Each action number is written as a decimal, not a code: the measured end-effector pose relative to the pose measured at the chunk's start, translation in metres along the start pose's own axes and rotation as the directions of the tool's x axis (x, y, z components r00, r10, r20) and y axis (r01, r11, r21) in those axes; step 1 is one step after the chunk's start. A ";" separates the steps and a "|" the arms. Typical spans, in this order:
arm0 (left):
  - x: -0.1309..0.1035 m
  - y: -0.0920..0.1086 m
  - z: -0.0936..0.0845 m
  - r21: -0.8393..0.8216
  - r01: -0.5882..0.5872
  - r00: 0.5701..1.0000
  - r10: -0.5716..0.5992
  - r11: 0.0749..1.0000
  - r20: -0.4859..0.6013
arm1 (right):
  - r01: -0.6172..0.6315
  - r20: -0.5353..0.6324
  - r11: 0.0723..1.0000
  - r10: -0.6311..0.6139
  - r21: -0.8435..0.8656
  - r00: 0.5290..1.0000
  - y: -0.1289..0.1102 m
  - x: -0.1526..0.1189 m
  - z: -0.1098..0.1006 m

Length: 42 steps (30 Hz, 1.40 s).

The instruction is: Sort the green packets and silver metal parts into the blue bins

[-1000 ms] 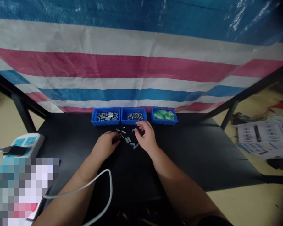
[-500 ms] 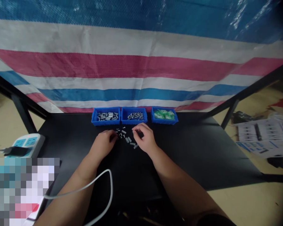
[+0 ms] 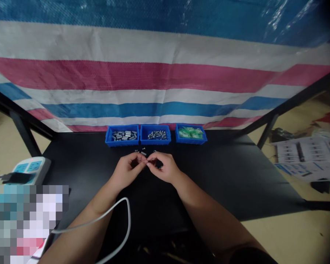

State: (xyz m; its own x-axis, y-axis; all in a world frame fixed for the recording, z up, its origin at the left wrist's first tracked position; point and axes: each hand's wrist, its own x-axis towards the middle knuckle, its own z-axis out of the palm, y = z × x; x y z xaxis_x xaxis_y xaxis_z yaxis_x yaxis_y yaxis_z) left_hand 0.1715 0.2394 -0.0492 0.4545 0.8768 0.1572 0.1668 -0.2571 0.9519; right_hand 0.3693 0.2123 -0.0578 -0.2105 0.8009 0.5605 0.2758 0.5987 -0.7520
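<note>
My left hand [image 3: 128,170] and my right hand [image 3: 166,168] meet at their fingertips over the black table. Thumb and forefinger of each are pinched together. Whatever lies between the fingertips is too small and too covered to make out. Just beyond the fingers lie a small screw [image 3: 143,149] and a short metal spacer [image 3: 143,153]. The hands cover most of the other loose parts. Farther back, a blue bin [image 3: 122,144] holds metal spacers [image 3: 123,136], and the blue bin beside it [image 3: 155,142] holds small screws [image 3: 158,135].
A third blue bin [image 3: 191,140] on the right contains green-and-clear packets [image 3: 191,132]. A white cable [image 3: 129,216] loops above my left forearm. At the left stands a power strip [image 3: 42,170] with a black plug [image 3: 19,177]. Striped sheeting [image 3: 165,79] hangs behind the table [image 3: 222,176].
My hands were apart on either side of the loose parts. They have come together, fingertips touching, and now hide most of those parts.
</note>
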 end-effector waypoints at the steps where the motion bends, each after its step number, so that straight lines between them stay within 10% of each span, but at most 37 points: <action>1: 0.000 0.000 0.001 -0.037 0.015 1.000 -0.015 0.999 0.010 | -0.001 0.000 1.000 0.001 0.014 1.000 -0.001 0.001 0.000; 9: 0.002 0.003 -0.004 -0.208 0.174 0.984 -0.160 0.963 0.082 | -0.001 0.021 1.000 0.000 0.028 1.000 0.000 0.002 -0.004; 16: 0.003 0.002 -0.020 0.509 0.279 0.960 -0.233 0.814 -0.152 | -0.042 -0.355 0.999 0.027 -0.035 0.935 0.021 0.001 -0.006; 21: 0.005 0.001 -0.026 0.575 0.380 0.924 -0.266 0.725 -0.275 | -0.119 -0.427 0.988 0.148 0.095 0.892 0.044 0.007 -0.003; 33: 0.004 -0.033 -0.023 0.538 0.291 0.915 -0.064 0.791 -0.399 | -0.223 -0.541 0.919 0.012 -0.326 0.841 0.049 -0.006 -0.036; 42: -0.017 -0.038 -0.023 0.579 0.140 0.963 0.025 0.803 -0.267 | -0.357 -0.666 0.930 0.211 -0.089 0.715 0.065 -0.041 -0.045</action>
State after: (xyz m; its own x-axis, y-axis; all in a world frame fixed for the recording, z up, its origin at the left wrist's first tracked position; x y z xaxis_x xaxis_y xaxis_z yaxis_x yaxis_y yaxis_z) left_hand 0.1373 0.2441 -0.0815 0.2081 0.9469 0.2453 0.7040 -0.3191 0.6345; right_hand 0.4378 0.2185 -0.1135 0.5325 0.7015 0.4737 0.4154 0.2710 -0.8683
